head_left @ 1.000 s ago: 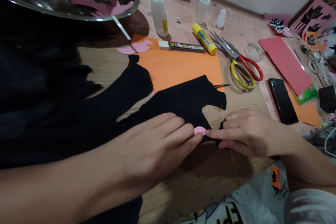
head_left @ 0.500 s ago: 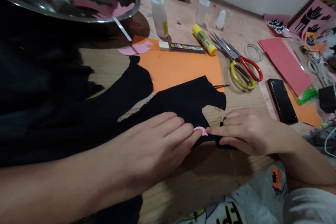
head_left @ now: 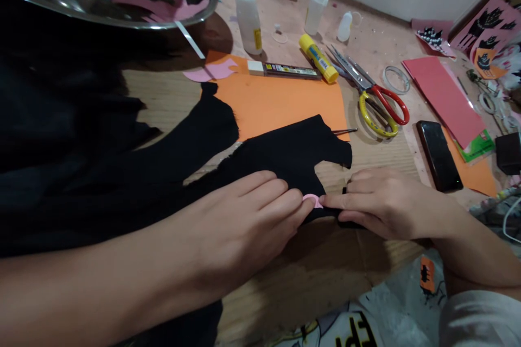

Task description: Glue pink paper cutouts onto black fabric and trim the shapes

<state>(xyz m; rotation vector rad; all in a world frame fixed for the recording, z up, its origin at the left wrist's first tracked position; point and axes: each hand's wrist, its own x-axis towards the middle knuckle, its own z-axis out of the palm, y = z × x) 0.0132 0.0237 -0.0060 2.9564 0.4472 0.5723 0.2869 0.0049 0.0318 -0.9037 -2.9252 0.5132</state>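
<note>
A small pink cutout (head_left: pixel 312 200), perhaps paper, lies on a narrow strip of black fabric (head_left: pixel 280 152). My left hand (head_left: pixel 252 222) has its fingers curled together, their tips pressed on the cutout's left side. From the right, the stretched index finger of my right hand (head_left: pixel 382 203) touches the cutout's other end. Its thumb sits lower, apart from the index finger, by the fabric's edge. Part of the cutout is hidden under my fingertips. The black fabric has jagged cut edges and spreads leftward beneath my left forearm.
Beyond the fabric lie orange paper (head_left: pixel 277 100), a lead case (head_left: pixel 291 70), a glue stick (head_left: pixel 318 58) and scissors (head_left: pixel 368 89). Glue bottles (head_left: pixel 248 21) stand behind. A metal bowl (head_left: pixel 211 2) holds pink pieces at upper left. A phone (head_left: pixel 438 156) rests at right.
The whole view has shifted slightly. Both hands keep their places on the pink cutout, with hardly any movement of the fingers.
</note>
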